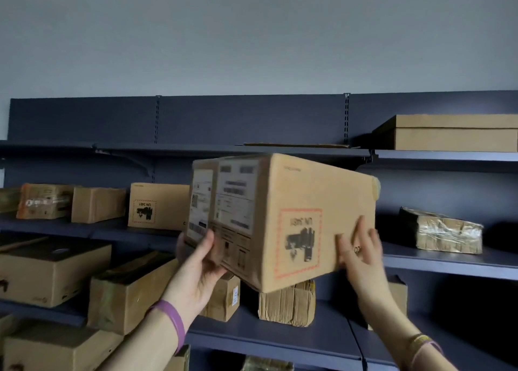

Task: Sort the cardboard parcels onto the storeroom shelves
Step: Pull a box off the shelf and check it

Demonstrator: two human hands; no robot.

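Observation:
I hold a large cardboard parcel [291, 202] in the air in front of the dark blue shelves. It carries white shipping labels on its left end and an upside-down red-framed hazard mark on its front. My left hand [200, 261] grips its lower left corner. Against its lower right edge, my right hand [361, 254] presses with the fingers spread. The parcel hangs level with the second shelf [448, 261], tilted, just under the top shelf [224, 151].
A flat box [454, 132] lies on the top shelf at right. Several parcels [157, 206] stand on the second shelf at left, and a taped parcel [443, 233] sits at right. More boxes [286, 303] fill the lower shelves.

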